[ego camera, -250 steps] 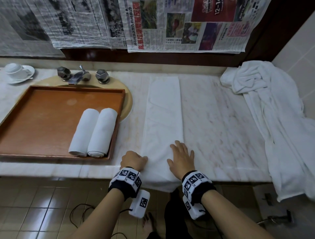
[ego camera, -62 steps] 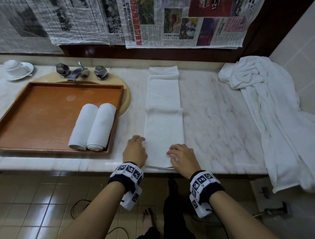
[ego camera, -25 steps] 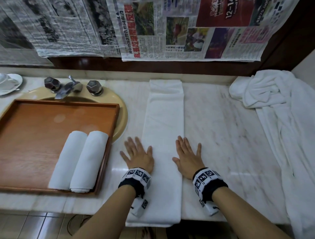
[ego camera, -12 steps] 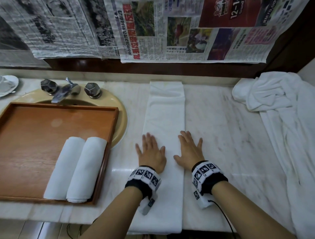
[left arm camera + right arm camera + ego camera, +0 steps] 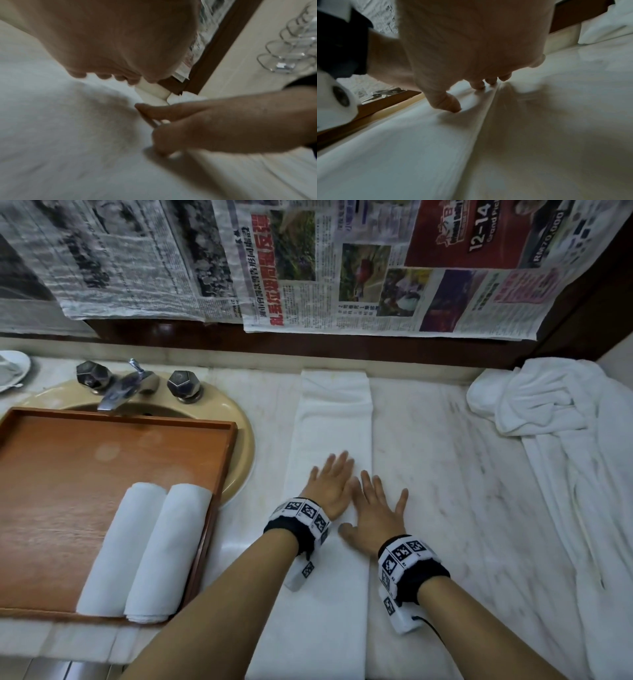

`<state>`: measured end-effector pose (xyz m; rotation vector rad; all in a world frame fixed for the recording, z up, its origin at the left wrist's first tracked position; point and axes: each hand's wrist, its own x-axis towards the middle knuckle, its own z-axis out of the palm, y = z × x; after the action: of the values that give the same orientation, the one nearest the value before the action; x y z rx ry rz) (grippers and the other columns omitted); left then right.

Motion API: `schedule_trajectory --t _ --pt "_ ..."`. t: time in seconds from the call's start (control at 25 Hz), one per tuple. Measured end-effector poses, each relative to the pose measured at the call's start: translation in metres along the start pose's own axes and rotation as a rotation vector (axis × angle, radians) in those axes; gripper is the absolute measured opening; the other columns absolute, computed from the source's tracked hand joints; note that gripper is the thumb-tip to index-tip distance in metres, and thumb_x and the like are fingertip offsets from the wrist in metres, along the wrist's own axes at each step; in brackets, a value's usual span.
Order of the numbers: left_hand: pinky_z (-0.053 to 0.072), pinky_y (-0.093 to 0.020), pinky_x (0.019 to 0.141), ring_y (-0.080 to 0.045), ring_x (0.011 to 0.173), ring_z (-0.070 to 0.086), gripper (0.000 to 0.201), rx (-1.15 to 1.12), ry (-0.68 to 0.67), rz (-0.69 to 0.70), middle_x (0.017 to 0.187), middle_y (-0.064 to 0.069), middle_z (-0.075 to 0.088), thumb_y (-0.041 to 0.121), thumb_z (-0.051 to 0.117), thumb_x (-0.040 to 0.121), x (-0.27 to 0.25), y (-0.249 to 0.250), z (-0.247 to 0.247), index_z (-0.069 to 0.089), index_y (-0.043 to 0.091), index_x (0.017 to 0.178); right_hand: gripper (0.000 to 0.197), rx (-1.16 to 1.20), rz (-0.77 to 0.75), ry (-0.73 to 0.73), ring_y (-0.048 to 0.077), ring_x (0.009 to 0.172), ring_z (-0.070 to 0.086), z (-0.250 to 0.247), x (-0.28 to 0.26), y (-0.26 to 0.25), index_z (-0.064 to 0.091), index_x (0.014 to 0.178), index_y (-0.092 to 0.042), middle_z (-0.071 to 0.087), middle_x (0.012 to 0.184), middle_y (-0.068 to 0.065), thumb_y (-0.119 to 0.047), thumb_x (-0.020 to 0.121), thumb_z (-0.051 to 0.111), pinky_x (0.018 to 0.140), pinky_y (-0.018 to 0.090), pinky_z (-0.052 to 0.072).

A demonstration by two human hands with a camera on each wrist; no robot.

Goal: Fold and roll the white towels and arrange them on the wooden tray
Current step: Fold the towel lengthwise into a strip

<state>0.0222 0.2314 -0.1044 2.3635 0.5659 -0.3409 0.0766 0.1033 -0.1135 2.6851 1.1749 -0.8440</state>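
With my left hand (image 5: pixel 330 486) and right hand (image 5: pixel 375 517) flat, fingers straight, I smooth the folded towel (image 5: pixel 334 419) on the counter (image 5: pixel 445 474) beside the wooden tray (image 5: pixel 68 474); next, I think, rolling needs a tight start.

1. Folded towel (image 5: pixel 334 419): plain white.
2. Two rolled towels (image 5: pixel 144 549): white.
3. Wooden tray (image 5: pixel 68 474): reddish-brown.
4. Counter (image 5: pixel 445 474): pale veined marble.
5. Sink (image 5: pixel 236 419): beige.
6. Wristbands (image 5: pixel 409 556): black, white-and-black square markers.

tray (image 5: pixel 219 460) left, two rolls (image 5: pixel 144 549) inside | folded towel (image 5: pixel 334 419) centre | towel heap (image 5: pixel 561 419) right
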Motion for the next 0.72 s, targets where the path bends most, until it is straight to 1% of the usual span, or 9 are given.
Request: schedule_trajectory --t 0.04,0.08,0.16,0.2,0.24,0.32,0.4,0.56,0.72 --pt "-0.007 -0.044 0.120 -0.016 0.148 -0.014 0.056 0.051 -0.042 0.003 0.161 0.004 -0.016 0.039 0.015 0.105 -0.001 -0.011 0.002 -0.003 0.021 0.155 0.083 -0.023 0.012 0.000 0.018 0.146 -0.024 0.002 0.000 0.000 -0.013 0.154 -0.020 -0.027 0.158 -0.003 -0.054 0.093 0.034 0.108 0.068 -0.015" --pt "-0.009 -0.044 0.119 -0.017 0.148 -0.017 0.057 0.077 -0.008 -0.086 0.160 0.003 -0.019 0.039 0.016 0.105 -0.003 -0.027 0.002 -0.007 0.022 0.155 0.077 -0.035 0.024 0.001 0.018 0.145 -0.024 0.004 0.000 0.001 -0.014 0.153 -0.018 -0.029 0.157 -0.003 -0.052 0.098 0.027 0.109 0.068 -0.013" --pt "-0.011 -0.046 0.118 -0.020 0.146 -0.021 0.061 0.061 0.090 -0.385 0.159 -0.001 -0.026 0.037 0.018 0.105 -0.016 -0.052 -0.007 -0.013 0.018 0.153 0.070 -0.047 0.041 -0.002 0.018 0.145 -0.026 0.006 0.001 0.002 -0.019 0.152 -0.016 -0.032 0.156 -0.004 -0.051 0.101 0.015 0.109 0.068 -0.014" --pt "-0.012 -0.045 0.118 -0.021 0.146 -0.022 0.061 0.072 0.103 -0.416 0.158 -0.004 -0.026 0.036 0.018 0.105 -0.025 -0.059 -0.010 -0.013 0.015 0.153 0.069 -0.055 0.044 -0.009 0.018 0.144 -0.028 0.007 0.002 0.001 -0.021 0.151 -0.016 -0.034 0.155 -0.005 -0.051 0.101 0.013 0.109 0.067 -0.015" --pt "-0.012 -0.044 0.117 -0.022 0.147 -0.021 0.061 0.105 0.100 -0.344 0.158 -0.005 -0.026 0.035 0.018 0.105 -0.034 -0.057 -0.010 -0.012 0.013 0.153 0.069 -0.058 0.049 -0.013 0.019 0.144 -0.029 0.007 0.002 0.001 -0.021 0.150 -0.016 -0.034 0.155 -0.005 -0.051 0.101 0.012 0.108 0.067 -0.017" --pt "-0.012 -0.039 0.117 -0.018 0.147 -0.018 0.059 0.174 0.015 -0.089 0.159 0.000 -0.023 0.034 0.018 0.106 -0.049 -0.042 0.000 -0.010 0.015 0.154 0.069 -0.063 0.061 -0.010 0.020 0.143 -0.029 0.004 0.007 0.000 -0.021 0.150 -0.017 -0.033 0.155 -0.005 -0.051 0.101 0.013 0.107 0.068 -0.018" --pt "-0.012 -0.039 0.119 -0.014 0.147 -0.020 0.058 0.237 -0.043 0.023 0.158 0.006 -0.024 0.036 0.016 0.106 -0.052 -0.036 0.016 -0.012 0.021 0.154 0.068 -0.061 0.069 -0.008 0.021 0.144 -0.029 -0.002 0.014 0.000 -0.020 0.151 -0.017 -0.033 0.155 -0.005 -0.050 0.102 0.013 0.107 0.068 -0.017" --pt "-0.015 -0.049 0.117 -0.013 0.142 -0.032 0.057 0.341 -0.005 -0.104 0.154 0.010 -0.035 0.046 0.009 0.103 -0.020 -0.045 0.018 -0.020 0.036 0.150 0.066 -0.050 0.055 0.001 0.021 0.143 -0.029 -0.015 0.038 0.005 -0.020 0.151 -0.018 -0.033 0.155 -0.008 -0.048 0.102 0.013 0.106 0.068 -0.019" --pt "-0.015 -0.053 0.116 -0.015 0.143 -0.030 0.056 0.368 -0.050 -0.145 0.154 0.009 -0.035 0.047 0.008 0.102 0.023 -0.044 -0.007 -0.020 0.038 0.149 0.065 -0.032 0.081 -0.024 0.021 0.144 -0.028 -0.043 0.073 0.011 -0.018 0.152 -0.020 -0.032 0.155 -0.009 -0.047 0.102 0.015 0.105 0.068 -0.020"
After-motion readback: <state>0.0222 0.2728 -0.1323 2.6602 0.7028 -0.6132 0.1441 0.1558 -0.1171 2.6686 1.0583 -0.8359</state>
